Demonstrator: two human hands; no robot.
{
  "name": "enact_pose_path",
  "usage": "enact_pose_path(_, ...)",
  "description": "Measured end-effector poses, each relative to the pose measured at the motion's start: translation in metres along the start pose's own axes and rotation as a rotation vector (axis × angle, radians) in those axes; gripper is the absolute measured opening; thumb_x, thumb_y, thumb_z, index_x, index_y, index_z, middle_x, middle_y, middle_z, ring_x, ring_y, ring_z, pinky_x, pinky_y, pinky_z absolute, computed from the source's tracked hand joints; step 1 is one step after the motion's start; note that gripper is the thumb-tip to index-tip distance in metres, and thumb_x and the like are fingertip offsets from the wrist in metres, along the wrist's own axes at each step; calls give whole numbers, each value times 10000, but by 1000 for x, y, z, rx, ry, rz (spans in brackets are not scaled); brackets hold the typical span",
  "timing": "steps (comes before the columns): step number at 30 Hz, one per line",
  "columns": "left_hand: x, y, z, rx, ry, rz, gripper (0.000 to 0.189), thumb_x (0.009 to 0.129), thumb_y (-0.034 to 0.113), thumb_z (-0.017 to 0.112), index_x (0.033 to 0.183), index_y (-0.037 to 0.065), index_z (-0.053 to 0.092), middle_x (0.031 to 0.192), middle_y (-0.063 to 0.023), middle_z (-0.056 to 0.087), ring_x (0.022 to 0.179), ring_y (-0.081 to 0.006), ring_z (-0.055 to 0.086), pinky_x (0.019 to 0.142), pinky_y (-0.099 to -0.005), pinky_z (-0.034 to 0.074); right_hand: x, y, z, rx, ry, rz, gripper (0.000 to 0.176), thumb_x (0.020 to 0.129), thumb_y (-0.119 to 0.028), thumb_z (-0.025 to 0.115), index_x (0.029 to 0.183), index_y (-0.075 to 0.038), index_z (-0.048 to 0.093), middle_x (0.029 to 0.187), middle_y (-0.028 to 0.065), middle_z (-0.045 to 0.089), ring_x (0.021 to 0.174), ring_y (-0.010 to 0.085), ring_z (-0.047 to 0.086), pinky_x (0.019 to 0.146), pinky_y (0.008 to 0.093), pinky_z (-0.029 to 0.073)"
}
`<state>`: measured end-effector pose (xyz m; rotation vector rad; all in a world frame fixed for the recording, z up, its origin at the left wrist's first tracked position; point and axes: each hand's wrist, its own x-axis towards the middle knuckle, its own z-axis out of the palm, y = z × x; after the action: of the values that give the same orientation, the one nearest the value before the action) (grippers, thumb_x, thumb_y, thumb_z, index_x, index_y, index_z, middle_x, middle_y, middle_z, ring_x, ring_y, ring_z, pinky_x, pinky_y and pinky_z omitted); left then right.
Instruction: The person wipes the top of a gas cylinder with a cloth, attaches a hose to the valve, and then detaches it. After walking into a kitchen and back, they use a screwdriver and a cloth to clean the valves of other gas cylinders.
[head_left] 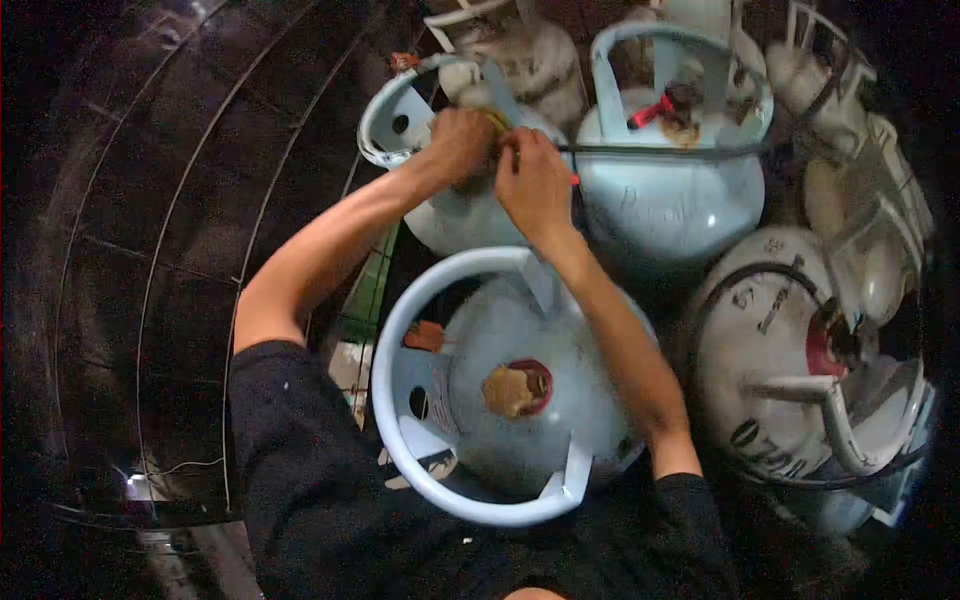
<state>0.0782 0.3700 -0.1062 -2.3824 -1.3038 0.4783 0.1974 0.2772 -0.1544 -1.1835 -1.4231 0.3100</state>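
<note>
Both hands are over the valve area of a pale blue gas cylinder, inside its collar. My left hand is closed, with a yellow piece showing beside its fingers. What it grips is hidden. Close to it, my right hand has curled fingers at the end of a black hose that comes in from the right. The valve lies behind the hands. Nearest my body stands another pale blue gas cylinder, its ring collar upright, with a brownish cover on the red-ringed valve.
To the right stands a blue gas cylinder with a red-handled fitting inside its collar. A grey cylinder with a black hose over it is at lower right. More cylinders crowd the back. Dark wire mesh runs along the left.
</note>
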Motion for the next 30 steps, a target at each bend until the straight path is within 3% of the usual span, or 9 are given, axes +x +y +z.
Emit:
enact_pose_path(4, -96, -11, -89, -32, 89, -25, 420, 803, 392, 597, 1135, 137, 566, 990, -139, 633, 941, -291, 616, 798, -399, 505, 49, -9, 12, -202, 130, -287, 291, 767, -204, 614, 956, 16, 583, 925, 226, 611, 853, 400, 584, 786, 454, 459)
enact_pose_path(8, -184, -21, -118, -550, 602, -208, 306, 805, 319, 640, 996, 80, 617, 939, -103, 645, 902, -278, 618, 762, -378, 500, 127, 1, 64, -442, -1211, 142, 483, 649, -399, 789, 935, -25, 681, 969, 145, 668, 822, 252, 633, 746, 356, 505)
enact_pose_path(11, -240, -20, -80, -915, 906, -412, 190, 812, 166, 633, 979, 76, 639, 892, -84, 642, 752, -202, 615, 668, -309, 488, 143, 3, 86, -561, -1266, 304, 653, 642, -534, 759, 1056, -39, 658, 1187, 203, 572, 1139, 240, 513, 893, 358, 448)
enact_pose_path(13, -272, -6, -44, -1103, 966, -606, 154, 841, 133, 602, 965, 47, 637, 881, -89, 649, 731, -173, 617, 645, -275, 483, 146, 4, 90, -500, -1521, 364, 413, 697, -344, 762, 982, -57, 682, 935, 47, 673, 761, 168, 587, 719, 313, 481)
enact_pose_path(16, -316, 29, 37, -1226, 879, -842, 163, 879, 128, 569, 972, 5, 622, 892, -79, 658, 825, -167, 635, 700, -284, 483, 170, 177, 194, -147, -1797, 291, 406, 733, -351, 743, 1016, -69, 675, 962, 66, 668, 817, 170, 590, 770, 329, 478)
enact_pose_path(22, -374, 135, 156, -1449, 619, -1138, 182, 915, 183, 551, 960, 21, 620, 852, -92, 644, 794, -164, 609, 696, -299, 458, 159, 30, 74, -370, -1695, 103, 603, 608, -282, 834, 1153, -135, 623, 1236, 62, 550, 1130, 180, 493, 961, 299, 406)
enact_pose_path(24, -387, 167, 184, -1505, 518, -1161, 212, 915, 217, 556, 922, 22, 636, 844, -91, 642, 703, -164, 597, 636, -305, 458, 141, -13, 87, -721, -1439, 462, 549, 643, -317, 789, 1108, -73, 630, 1205, 90, 567, 1115, 177, 508, 933, 298, 427)
enact_pose_path(26, -395, 190, 210, -1604, 425, -1117, 198, 911, 203, 558, 937, 23, 638, 848, -97, 640, 699, -167, 600, 622, -317, 467, 140, 4, 93, -461, -1650, 310, 540, 673, -366, 750, 1041, 10, 629, 1089, 141, 614, 1009, 194, 560, 852, 340, 462)
enact_pose_path(30, -390, 223, 251, -1730, 289, -1095, 171, 911, 149, 536, 982, 27, 633, 894, -94, 658, 788, -198, 628, 678, -328, 511, 108, -20, 86, -705, -1300, -118, 518, 639, -313, 727, 962, 69, 591, 884, 199, 637, 774, 231, 576, 726, 422, 465)
